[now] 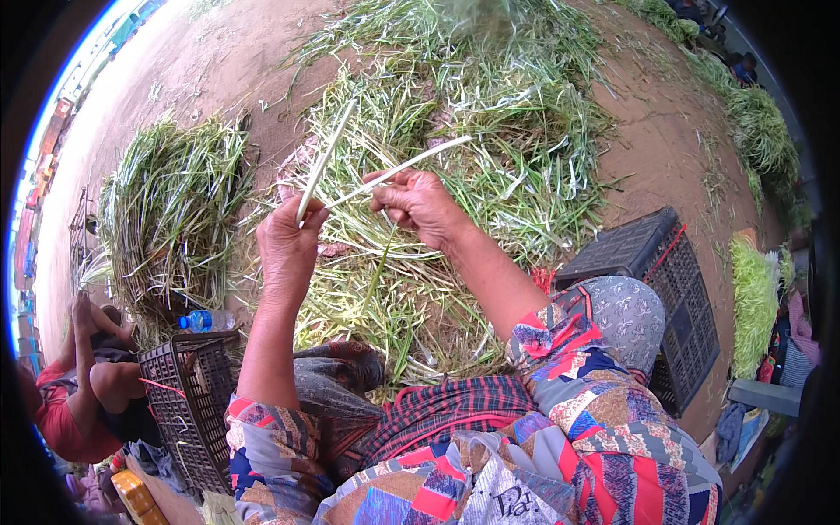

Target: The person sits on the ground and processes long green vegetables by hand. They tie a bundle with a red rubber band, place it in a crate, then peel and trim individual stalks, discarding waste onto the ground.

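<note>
My left hand [289, 239] pinches pale green plant stalks [328, 154] between thumb and fingers; one points up and away. A second pale stalk [407, 164] slants from beside my left fingertips to my right hand [410, 203], whose fingers are closed around it. A thin green leaf [379, 269] hangs below my right hand. Under both hands lies a wide, loose heap of long green leaves and pale stalks [525, 164], spread over the ground. I cannot tell how many stalks my left hand holds.
A large bundle of leafy stalks [174, 216] lies at the left, beside a water bottle [207, 321] and a dark plastic crate [190, 407]. Another black crate [682, 315] is at the right. A person in red [72, 413] sits at the far left. Pale green shreds [753, 302] lie farther right.
</note>
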A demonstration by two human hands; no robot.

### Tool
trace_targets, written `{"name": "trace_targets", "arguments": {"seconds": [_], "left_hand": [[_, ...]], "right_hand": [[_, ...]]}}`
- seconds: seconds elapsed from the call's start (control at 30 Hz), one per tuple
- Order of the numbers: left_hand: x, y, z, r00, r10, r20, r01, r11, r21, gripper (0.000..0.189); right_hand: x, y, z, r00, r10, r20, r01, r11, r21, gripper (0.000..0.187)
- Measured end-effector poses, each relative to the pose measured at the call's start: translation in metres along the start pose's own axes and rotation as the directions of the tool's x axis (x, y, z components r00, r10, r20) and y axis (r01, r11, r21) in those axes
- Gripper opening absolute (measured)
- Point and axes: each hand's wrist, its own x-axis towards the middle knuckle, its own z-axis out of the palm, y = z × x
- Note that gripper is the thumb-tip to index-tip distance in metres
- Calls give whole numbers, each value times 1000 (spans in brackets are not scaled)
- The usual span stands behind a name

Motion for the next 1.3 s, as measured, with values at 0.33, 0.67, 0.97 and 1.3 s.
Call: {"name": "trace_targets", "arguments": {"seconds": [0.33, 0.67, 0.97, 1.3], "left_hand": [[4, -25, -22, 974, -225, -4, 223, 965, -139, 8], [-2, -6, 7, 995, -44, 89, 37, 996, 83, 15], [-11, 14, 17, 917, -120, 381, 127, 992, 6, 49], [-3, 20, 15, 900, -305, 312, 427, 762, -487, 53]], "right_hand": [[-10, -19, -206, 446, -513, -733, -590, 448, -672, 63], [13, -20, -43, 954, -297, -32, 297, 928, 227, 39], [8, -15, -7, 981, -195, 8, 194, 980, 43, 31], [10, -2, 13, 949, -140, 283, 92, 980, 176, 33]]}}
